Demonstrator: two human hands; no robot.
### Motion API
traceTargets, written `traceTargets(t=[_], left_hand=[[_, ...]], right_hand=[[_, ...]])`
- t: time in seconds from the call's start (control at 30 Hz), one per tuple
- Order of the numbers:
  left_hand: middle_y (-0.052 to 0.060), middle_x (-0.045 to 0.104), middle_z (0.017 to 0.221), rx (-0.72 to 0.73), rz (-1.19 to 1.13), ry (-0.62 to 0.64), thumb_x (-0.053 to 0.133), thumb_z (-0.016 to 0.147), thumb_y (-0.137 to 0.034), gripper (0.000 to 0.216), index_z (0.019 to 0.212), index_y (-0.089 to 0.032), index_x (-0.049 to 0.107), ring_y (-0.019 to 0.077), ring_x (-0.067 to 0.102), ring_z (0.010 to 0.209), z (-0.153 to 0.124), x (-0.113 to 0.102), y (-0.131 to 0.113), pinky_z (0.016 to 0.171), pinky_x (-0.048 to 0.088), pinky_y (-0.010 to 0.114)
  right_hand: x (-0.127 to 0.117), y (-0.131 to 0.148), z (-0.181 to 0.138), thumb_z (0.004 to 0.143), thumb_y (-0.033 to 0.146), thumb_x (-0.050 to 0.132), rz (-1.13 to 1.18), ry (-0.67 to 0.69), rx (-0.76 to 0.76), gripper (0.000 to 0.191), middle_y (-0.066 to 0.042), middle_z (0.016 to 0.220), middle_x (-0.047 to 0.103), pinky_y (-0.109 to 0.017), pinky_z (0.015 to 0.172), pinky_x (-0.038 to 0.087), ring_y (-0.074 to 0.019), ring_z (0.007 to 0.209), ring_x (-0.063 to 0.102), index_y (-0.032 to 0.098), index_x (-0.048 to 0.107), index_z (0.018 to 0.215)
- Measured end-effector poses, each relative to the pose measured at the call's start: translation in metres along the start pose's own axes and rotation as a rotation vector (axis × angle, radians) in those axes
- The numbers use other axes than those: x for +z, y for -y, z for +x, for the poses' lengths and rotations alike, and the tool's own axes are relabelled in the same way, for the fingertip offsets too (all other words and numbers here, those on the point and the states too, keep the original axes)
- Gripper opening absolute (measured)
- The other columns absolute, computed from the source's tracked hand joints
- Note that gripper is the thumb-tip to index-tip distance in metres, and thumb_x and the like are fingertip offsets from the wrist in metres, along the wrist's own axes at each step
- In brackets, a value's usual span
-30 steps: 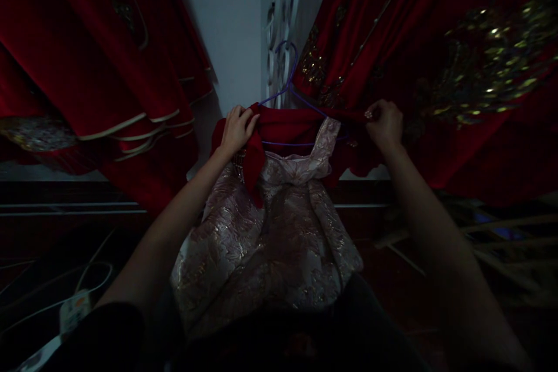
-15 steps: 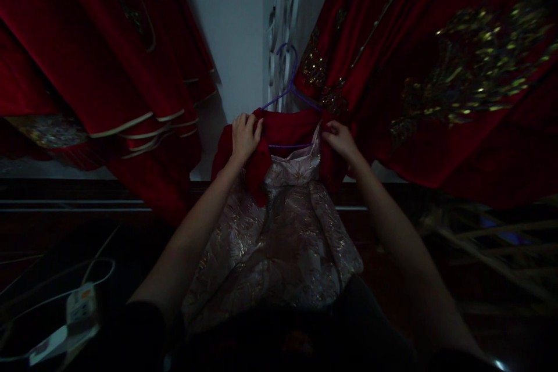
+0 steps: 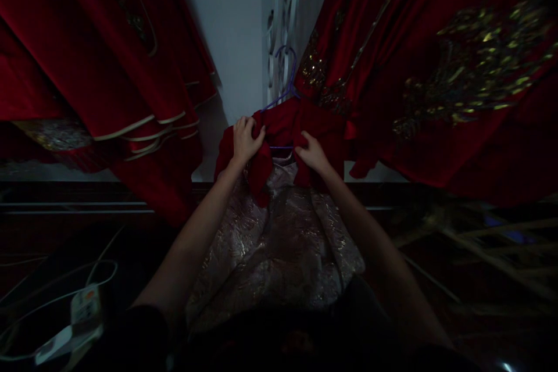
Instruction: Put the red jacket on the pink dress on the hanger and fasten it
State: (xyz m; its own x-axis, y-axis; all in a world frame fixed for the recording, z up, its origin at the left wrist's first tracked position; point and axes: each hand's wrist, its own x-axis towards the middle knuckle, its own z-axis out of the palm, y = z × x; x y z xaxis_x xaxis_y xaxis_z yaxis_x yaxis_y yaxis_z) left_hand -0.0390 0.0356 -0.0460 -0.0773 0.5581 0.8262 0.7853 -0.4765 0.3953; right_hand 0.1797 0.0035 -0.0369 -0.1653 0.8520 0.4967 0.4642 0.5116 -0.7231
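Observation:
A pale pink brocade dress (image 3: 292, 232) with a shiny woven pattern hangs on a purple hanger (image 3: 291, 70). Over its shoulders lies a short red jacket (image 3: 279, 119), its front edges falling on both sides of the dress's neckline. My left hand (image 3: 247, 140) is closed on the jacket's left front edge near the shoulder. On the other side, my right hand (image 3: 312, 154) pinches the right front edge, close to the neckline. The hanger's lower bar shows between the two hands. Most of the dress's bodice is covered by the red cloth.
Red garments (image 3: 117, 70) with pale trim hang at the left, and a red garment with gold sequins (image 3: 479, 64) hangs at the right. A power strip (image 3: 86, 305) with white cables lies at lower left. Wooden slats (image 3: 492, 253) stand at lower right. The light is dim.
My right hand has moved inward to the left, drawing the jacket's right front over the dress's shoulder strap and bodice. My left hand has stayed nearly in place on the jacket.

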Motion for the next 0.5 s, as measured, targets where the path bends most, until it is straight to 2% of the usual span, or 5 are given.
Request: traceTargets(t=[0.13,0.27,0.37,0.43,0.5], left_hand=[[0.006,0.057,0.095,-0.01,-0.139,0.044,0.058,0.076,-0.02,0.007,0.08,-0.019,0.052,0.0197,0.057,0.095,-0.003,-0.011,0.015,0.089,0.047,0.037],[0.009,0.054,0.116,-0.012,-0.104,0.06,0.059,0.072,-0.018,0.006,0.072,-0.019,0.053,0.023,0.052,0.113,-0.015,-0.029,0.023,0.1,0.043,0.04],[0.011,0.048,0.129,-0.003,0.036,0.096,0.067,0.067,-0.021,0.013,0.071,-0.018,0.056,0.0311,0.042,0.123,-0.02,-0.033,0.003,0.105,0.035,0.05],[0.01,0.041,0.138,0.008,0.077,0.081,0.07,0.066,-0.021,0.015,0.074,-0.019,0.058,0.0354,0.033,0.13,-0.021,-0.028,-0.021,0.107,0.03,0.054],[0.008,0.033,0.145,0.042,0.036,0.073,0.07,0.067,-0.02,0.015,0.076,-0.019,0.058,0.0357,0.028,0.131,-0.023,-0.02,-0.048,0.107,0.031,0.054]], right_hand=[[-0.011,-0.006,-0.002,0.064,0.018,0.048,-0.043,0.003,0.029,0.019,0.0,0.072,0.06,-0.031,0.068,0.049,-0.0149,0.061,0.052,0.02,0.054,0.082],[-0.01,-0.011,-0.003,0.064,0.017,0.048,-0.053,0.005,0.038,0.019,0.0,0.074,0.061,-0.031,0.07,0.05,-0.015,0.063,0.053,0.02,0.054,0.082],[0.003,-0.011,0.001,0.064,0.015,0.049,-0.088,-0.025,0.037,0.022,-0.002,0.079,0.063,-0.034,0.078,0.05,-0.0166,0.068,0.056,0.019,0.056,0.084],[0.016,-0.009,0.002,0.064,0.014,0.049,-0.082,-0.004,0.028,0.027,-0.004,0.084,0.065,-0.037,0.082,0.05,-0.0185,0.073,0.059,0.018,0.058,0.089],[0.028,-0.007,0.001,0.064,0.015,0.05,-0.039,0.038,0.004,0.033,-0.006,0.09,0.067,-0.039,0.085,0.051,-0.0205,0.079,0.061,0.018,0.059,0.096]])
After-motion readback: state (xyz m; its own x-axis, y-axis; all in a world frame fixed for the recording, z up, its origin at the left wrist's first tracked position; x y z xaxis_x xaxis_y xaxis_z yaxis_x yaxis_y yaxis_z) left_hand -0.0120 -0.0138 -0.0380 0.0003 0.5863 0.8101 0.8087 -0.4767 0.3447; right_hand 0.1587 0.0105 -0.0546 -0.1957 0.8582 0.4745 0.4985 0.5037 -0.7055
